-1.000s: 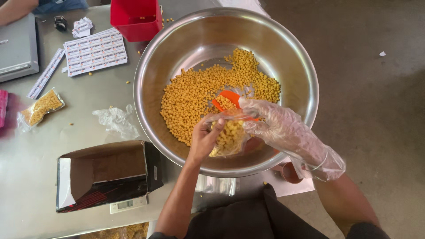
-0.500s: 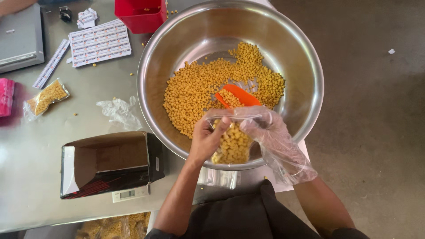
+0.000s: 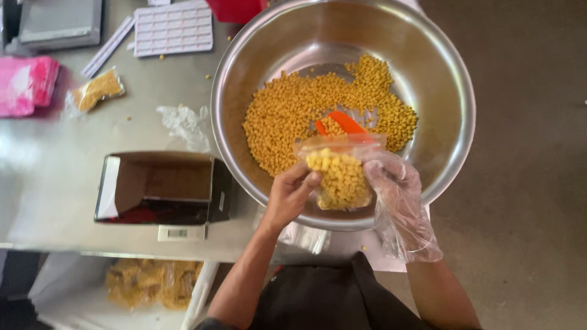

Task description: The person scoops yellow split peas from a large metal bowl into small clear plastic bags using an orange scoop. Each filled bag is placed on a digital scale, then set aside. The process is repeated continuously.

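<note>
Clear plastic first: a small transparent bag (image 3: 340, 177), filled with yellow kernels, held over the near rim of a large steel bowl (image 3: 440, 73). Gripped from the left by the bare left hand (image 3: 290, 194), fingers closed on the bag's side, thumb toward its top. Supported from the right by the right hand (image 3: 391, 183), covered in a loose see-through plastic glove and curled around the bag — the exact finger positions hard to read through the crinkled film. Bag upright, its open mouth facing the far side, toward the heap.

Inside the bowl, a wide pile of yellow kernels (image 3: 293, 116), with an orange scoop (image 3: 345, 122) lying in it, just beyond the bag's mouth, partly buried.

To the left of the bowl, on the grey metal table (image 3: 55, 177): an open dark cardboard box (image 3: 162, 186) resting on what seems to be a small scale, a crumpled piece of clear plastic (image 3: 183, 122), a small sealed packet of kernels (image 3: 96, 91) further left, something pink (image 3: 27, 85) at the left edge. On the far side — a white tray with a grid of cells (image 3: 173, 27) and a red container (image 3: 237, 9), cut by the frame. Under the table's near edge, more filled bags (image 3: 153, 284), blurred.
</note>
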